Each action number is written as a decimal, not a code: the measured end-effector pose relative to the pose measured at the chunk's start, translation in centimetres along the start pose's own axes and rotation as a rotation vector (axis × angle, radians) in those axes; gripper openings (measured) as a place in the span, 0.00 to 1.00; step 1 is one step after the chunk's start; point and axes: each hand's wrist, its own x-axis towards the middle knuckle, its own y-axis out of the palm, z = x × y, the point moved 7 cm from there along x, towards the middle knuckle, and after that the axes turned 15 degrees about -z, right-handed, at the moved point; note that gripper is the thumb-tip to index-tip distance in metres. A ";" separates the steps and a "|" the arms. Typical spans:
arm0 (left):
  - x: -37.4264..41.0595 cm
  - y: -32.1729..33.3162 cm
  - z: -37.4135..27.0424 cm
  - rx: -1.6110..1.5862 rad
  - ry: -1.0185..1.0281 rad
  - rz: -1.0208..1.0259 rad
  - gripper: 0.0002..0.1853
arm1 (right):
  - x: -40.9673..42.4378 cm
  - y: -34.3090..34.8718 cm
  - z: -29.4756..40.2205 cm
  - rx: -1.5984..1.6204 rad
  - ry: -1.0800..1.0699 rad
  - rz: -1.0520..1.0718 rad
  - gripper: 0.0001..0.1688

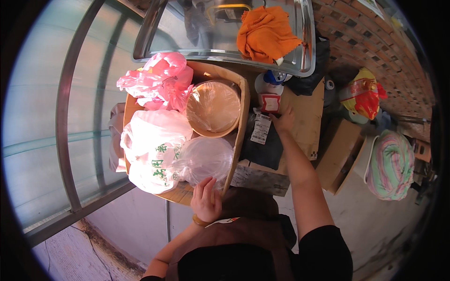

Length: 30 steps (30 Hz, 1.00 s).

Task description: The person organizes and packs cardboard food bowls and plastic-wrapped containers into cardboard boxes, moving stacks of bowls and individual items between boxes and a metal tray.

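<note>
My left hand (206, 200) is raised, fingers loosely bent, at the near rim of a cardboard box (242, 116); nothing shows in it. The box holds a pink plastic bag (160, 82), a white plastic bag (154, 151) with green print, a clear plastic bag (207, 158) and a round brown tub (212, 107) under clear film. Right of the box, my right hand (284, 120) reaches down beside a white container (270, 93) with a blue top and red-edged label. Its fingers are near a dark flat packet (263, 151) bearing a printed white label; whether they touch is unclear.
Beyond the box lies a shiny metal tray (225, 55) with an orange cloth (265, 35) on it. A black bag (309, 79) hangs by its corner. To the right are an open cardboard carton (341, 154), a red and yellow bag (362, 93), a striped cloth bundle (392, 165) and a brick wall (386, 45).
</note>
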 end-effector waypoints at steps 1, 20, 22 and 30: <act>0.1 0.0 0.1 0.005 0.002 -0.001 0.19 | -1.2 0.8 -1.5 -0.045 0.219 0.125 0.60; 0.6 -0.3 -0.4 0.023 0.044 -0.031 0.17 | -11.5 -9.9 -13.0 1.173 1.097 0.498 0.33; 0.7 -0.5 -0.6 0.020 0.036 -0.054 0.16 | -9.7 -14.2 -13.1 1.284 1.050 0.467 0.32; 0.6 -1.7 -1.3 0.002 0.017 -0.134 0.13 | 3.7 -25.0 2.2 1.752 0.955 0.487 0.30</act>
